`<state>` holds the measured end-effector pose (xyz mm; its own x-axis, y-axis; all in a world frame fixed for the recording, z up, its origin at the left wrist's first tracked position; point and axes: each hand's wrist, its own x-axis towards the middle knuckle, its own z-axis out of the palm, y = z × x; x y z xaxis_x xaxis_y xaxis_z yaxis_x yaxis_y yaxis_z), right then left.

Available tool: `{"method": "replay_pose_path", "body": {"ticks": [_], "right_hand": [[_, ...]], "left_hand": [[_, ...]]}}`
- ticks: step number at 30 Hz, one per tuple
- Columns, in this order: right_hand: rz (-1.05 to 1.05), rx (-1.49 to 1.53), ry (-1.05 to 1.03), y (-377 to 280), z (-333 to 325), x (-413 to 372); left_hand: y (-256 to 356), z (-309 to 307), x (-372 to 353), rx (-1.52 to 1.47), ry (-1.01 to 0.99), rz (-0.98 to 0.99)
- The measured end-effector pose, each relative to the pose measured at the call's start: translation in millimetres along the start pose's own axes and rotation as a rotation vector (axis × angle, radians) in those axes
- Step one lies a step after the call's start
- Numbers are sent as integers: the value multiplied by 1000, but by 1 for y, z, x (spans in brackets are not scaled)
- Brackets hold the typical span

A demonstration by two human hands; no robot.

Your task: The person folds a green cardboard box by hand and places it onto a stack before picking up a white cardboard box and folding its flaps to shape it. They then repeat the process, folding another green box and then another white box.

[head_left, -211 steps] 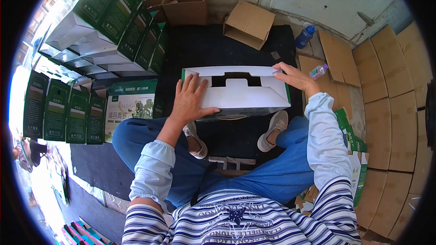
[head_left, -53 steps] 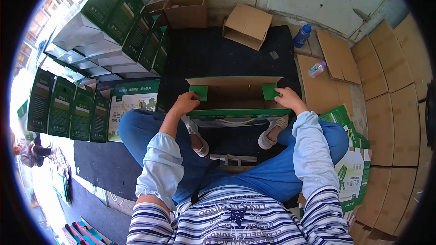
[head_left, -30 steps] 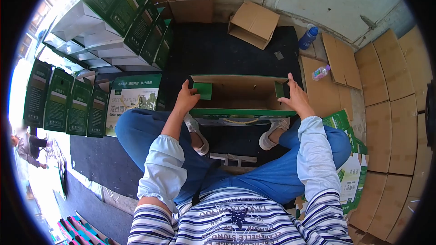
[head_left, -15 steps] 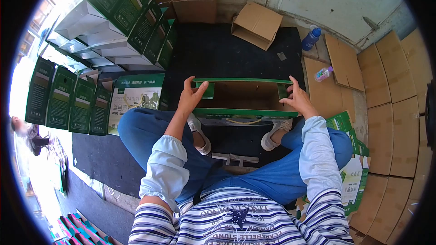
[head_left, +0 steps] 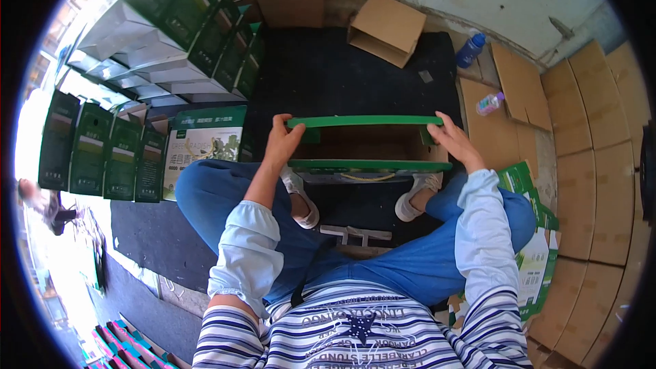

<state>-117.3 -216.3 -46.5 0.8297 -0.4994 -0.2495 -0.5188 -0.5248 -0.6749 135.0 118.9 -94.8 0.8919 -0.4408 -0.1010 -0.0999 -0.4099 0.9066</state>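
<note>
A green printed carton (head_left: 370, 165) stands between my knees with its top open and its brown inside showing. A yellowish cord handle hangs on its near side. My left hand (head_left: 283, 142) grips the far left corner, thumb at the inner edge and fingers round the outside. At the far right corner, my right hand (head_left: 454, 142) holds the rim in the same way. The far green edge (head_left: 365, 121) runs between both hands.
Stacked green and white cartons (head_left: 198, 34) rise at the left, with more standing cartons (head_left: 123, 150) below. Brown boxes (head_left: 588, 164) line the right side. A blue bottle (head_left: 470, 50) and a small pink-labelled bottle (head_left: 490, 104) are at right. Flattened green cartons (head_left: 536, 266) lie beside my right knee.
The carton's far edge has tipped toward me and shows a broader green strip. My right fingers have moved from inside the right end to the far corner. My left hand keeps its corner.
</note>
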Motion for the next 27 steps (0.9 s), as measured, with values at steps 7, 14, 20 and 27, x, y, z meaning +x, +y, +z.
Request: {"method": "replay_pose_path", "body": {"ticks": [7, 14, 20, 27], "right_hand": [[-1, -132, -52, -9, -5, 3], [-3, -544, -75, -27, 6, 5], [-102, -805, -179, -41, 18, 21], [-76, -1035, -183, -60, 35, 32]], "left_hand": [[8, -11, -6, 289, -79, -3], [30, -11, -8, 660, -223, 81], [49, 4, -2, 1112, -314, 169], [54, 24, 23, 1460, -503, 431]]}}
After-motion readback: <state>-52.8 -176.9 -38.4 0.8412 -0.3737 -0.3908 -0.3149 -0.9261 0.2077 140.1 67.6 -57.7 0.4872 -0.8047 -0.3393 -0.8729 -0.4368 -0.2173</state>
